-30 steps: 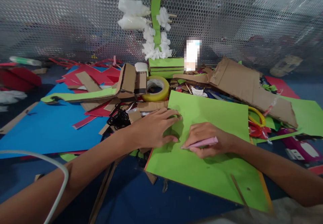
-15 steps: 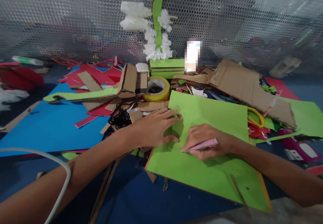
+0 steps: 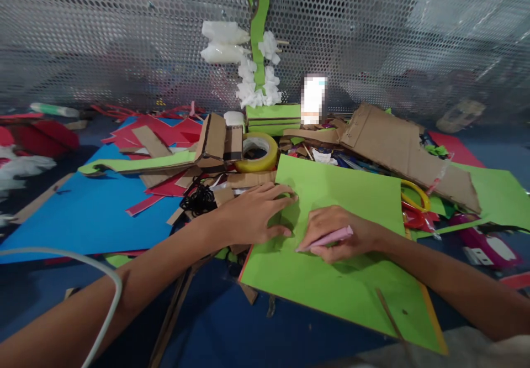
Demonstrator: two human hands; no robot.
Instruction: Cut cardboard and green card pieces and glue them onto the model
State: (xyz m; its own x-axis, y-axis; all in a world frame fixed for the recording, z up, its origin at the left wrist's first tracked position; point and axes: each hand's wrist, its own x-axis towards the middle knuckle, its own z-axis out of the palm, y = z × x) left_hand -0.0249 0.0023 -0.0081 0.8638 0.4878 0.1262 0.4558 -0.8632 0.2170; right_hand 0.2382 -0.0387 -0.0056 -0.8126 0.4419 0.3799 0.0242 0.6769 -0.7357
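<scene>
A large sheet of bright green paper (image 3: 351,191) lies in front of me, with an orange edge showing beneath it. My left hand (image 3: 259,210) rests on its left side, fingers spread and holding nothing. In my right hand (image 3: 342,232) is a pink pen (image 3: 333,237), its tip touching or very near the paper just right of my left thumb. A thin brown strip (image 3: 389,310) lies on the sheet's lower right part. The tip's contact with the paper is too small to make out.
Behind the sheet are a roll of yellow tape (image 3: 265,152), cardboard pieces (image 3: 406,150) and scissors (image 3: 416,196). Blue paper (image 3: 111,208) and red scraps lie left. A green cutout with white tufts (image 3: 259,42) stands by the perforated metal wall. A white cable (image 3: 105,268) crosses my left forearm.
The view has tilted slightly upward, showing more of the green cutout's curled top. Both hands keep nearly the same place on the paper, the pen still in my right hand.
</scene>
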